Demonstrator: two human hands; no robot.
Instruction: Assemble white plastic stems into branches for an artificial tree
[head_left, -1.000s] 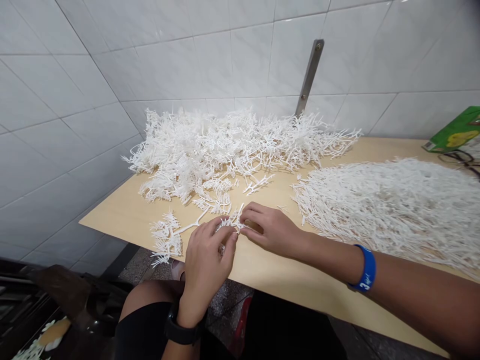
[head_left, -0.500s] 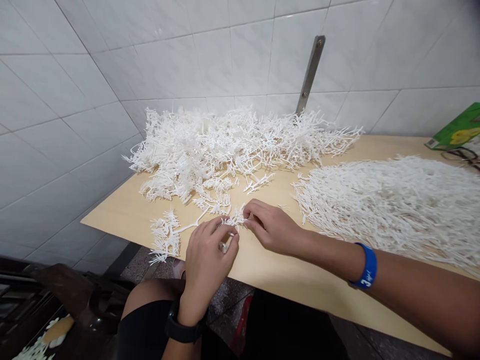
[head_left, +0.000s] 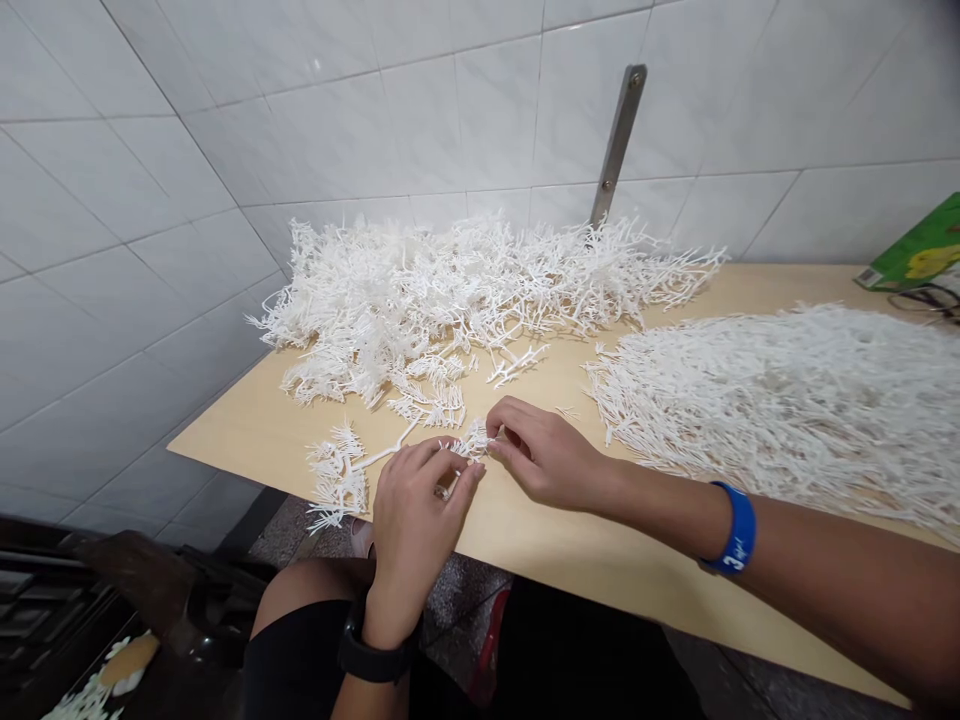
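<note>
A white, many-twigged plastic branch (head_left: 474, 440) is between my hands near the table's front edge. My left hand (head_left: 416, 515) has thumb and forefinger closed on its near side, and the fingers hide part of it. At its right end, my right hand (head_left: 544, 455) pinches a twig between thumb and fingertips. A stem with a feathery tuft (head_left: 337, 475) reaches out left of my left hand; whether it joins the held piece is hidden. Just beyond my hands lie another twiggy sprig (head_left: 439, 400) and a barer forked piece (head_left: 517, 367).
A large heap of white branched pieces (head_left: 450, 285) lies against the tiled wall. To the right spreads a pile of loose white sticks (head_left: 787, 400). A green box (head_left: 915, 245) stands at the far right. A metal bar (head_left: 619, 145) is fixed to the wall.
My left thumb and forefinger have come closer together on the branch. My right hand stays almost in place, still pinching. The view has shifted slightly.
</note>
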